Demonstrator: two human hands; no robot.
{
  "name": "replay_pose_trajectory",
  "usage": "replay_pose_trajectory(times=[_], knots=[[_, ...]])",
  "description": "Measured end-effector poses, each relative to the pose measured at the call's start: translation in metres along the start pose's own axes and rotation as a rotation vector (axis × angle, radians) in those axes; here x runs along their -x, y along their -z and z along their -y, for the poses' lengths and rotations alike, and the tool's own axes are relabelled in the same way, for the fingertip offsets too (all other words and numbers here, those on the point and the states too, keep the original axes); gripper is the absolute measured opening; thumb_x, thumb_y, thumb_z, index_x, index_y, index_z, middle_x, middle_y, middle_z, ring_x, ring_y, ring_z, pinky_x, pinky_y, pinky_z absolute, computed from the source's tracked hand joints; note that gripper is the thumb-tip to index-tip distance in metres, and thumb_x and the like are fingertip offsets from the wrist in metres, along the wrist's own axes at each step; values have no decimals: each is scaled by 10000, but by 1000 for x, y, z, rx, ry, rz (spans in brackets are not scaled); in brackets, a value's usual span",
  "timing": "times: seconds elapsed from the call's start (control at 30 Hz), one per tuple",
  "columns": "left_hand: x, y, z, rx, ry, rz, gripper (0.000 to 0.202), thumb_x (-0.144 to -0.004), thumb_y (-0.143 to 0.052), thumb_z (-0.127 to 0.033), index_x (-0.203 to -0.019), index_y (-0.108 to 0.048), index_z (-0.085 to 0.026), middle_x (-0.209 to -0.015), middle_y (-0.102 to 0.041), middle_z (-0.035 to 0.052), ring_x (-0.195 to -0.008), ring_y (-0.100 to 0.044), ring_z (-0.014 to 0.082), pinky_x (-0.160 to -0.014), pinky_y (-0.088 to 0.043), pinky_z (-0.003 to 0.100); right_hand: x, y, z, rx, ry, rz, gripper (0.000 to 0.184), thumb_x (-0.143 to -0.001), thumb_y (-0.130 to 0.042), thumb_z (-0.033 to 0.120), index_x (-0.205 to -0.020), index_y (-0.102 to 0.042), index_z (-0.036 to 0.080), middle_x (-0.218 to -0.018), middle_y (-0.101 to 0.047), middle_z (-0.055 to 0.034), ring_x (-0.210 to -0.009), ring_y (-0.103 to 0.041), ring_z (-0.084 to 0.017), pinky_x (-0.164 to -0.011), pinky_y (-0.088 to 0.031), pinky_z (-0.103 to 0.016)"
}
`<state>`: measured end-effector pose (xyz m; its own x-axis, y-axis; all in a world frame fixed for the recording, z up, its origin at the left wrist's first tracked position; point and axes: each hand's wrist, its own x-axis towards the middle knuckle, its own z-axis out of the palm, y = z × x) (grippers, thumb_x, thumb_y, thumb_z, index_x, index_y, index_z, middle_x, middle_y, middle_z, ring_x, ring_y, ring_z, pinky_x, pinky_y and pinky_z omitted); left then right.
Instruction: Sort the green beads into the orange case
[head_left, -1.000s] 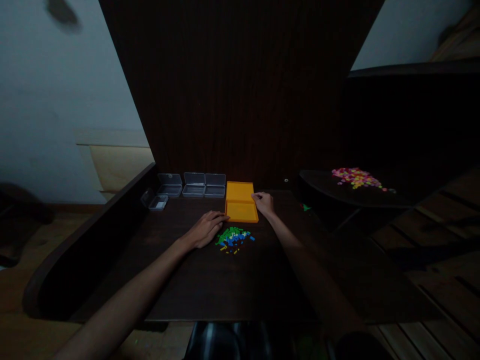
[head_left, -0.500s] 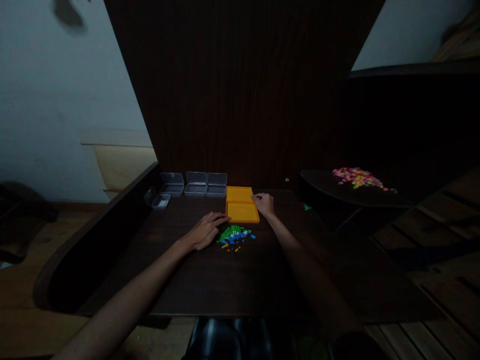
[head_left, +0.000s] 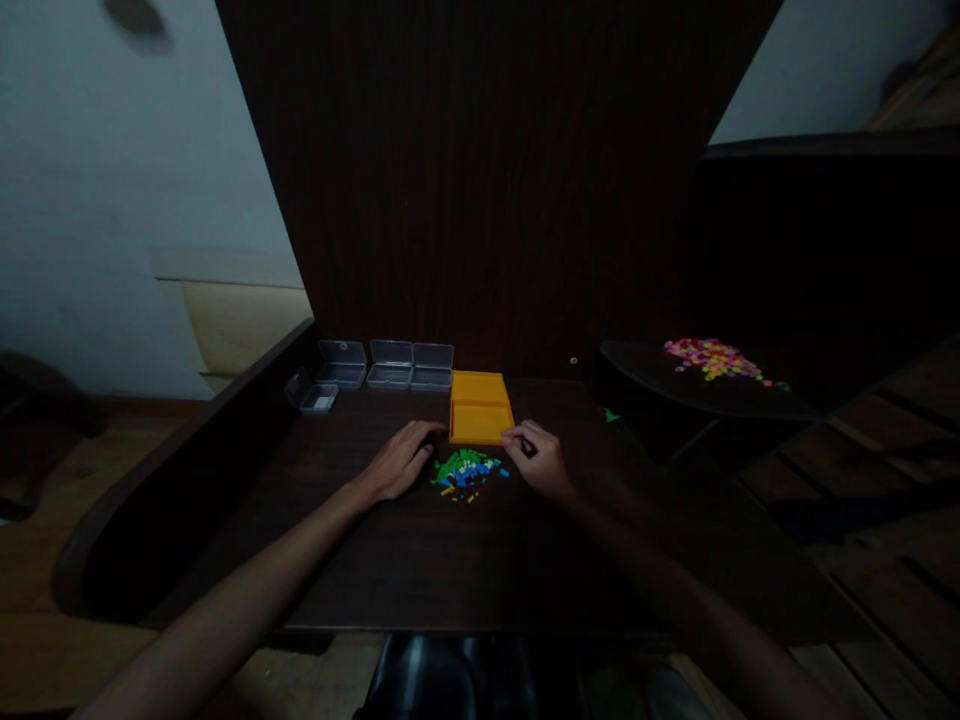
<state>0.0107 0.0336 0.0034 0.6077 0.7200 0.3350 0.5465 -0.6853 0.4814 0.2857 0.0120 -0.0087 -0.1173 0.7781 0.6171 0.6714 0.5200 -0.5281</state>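
Note:
A yellow plastic box [head_left: 481, 420] lies with its lid [head_left: 478, 386] folded back on the dark table. At its near right corner, my right hand [head_left: 541, 462] has its thumb and fingertips pinched together on the edge. My left hand [head_left: 401, 462] rests by the near left corner, fingers stretched out and nothing held. Between the hands, just in front of the box, is a loose pile of small green, blue, white and yellow pieces [head_left: 466, 470], too small to name exactly.
Several clear plastic cases [head_left: 390, 376] with raised lids line the back left; a small one [head_left: 319, 398] holds something white. A heap of pink, red and yellow pieces [head_left: 712, 358] lies on the side shelf [head_left: 660, 378]. A green scrap [head_left: 611, 415] lies at right. The table's raised side panel [head_left: 187, 480] borders the left.
My right hand has moved from the box's right side, near the fold, to its near right corner. My left hand has drawn back slightly from the box. The box has turned a little.

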Motion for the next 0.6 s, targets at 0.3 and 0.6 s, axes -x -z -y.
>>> replay_pose_trajectory(times=[0.3, 0.6], knots=[[2, 2, 1, -56, -52, 105, 259, -855, -418, -151, -997, -631, -191, -1047, -634, 70, -1028, -550, 222, -1008, -396, 425, 23, 1, 7, 189, 187, 322, 191, -890, -531, 256, -942, -703, 189, -855, -687, -59, -737, -598, -155, -734, -402, -301], [0, 7, -4, -53, -93, 140, 279, -815, -442, -99, -990, -641, -187, -1008, -615, 61, -994, -560, 207, -964, -438, 371, 17, 12, 11, 91, 117, 356, 213, -902, -522, 295, -850, -710, 209, -745, -699, -27, -658, -596, -137, -705, -415, -282]])
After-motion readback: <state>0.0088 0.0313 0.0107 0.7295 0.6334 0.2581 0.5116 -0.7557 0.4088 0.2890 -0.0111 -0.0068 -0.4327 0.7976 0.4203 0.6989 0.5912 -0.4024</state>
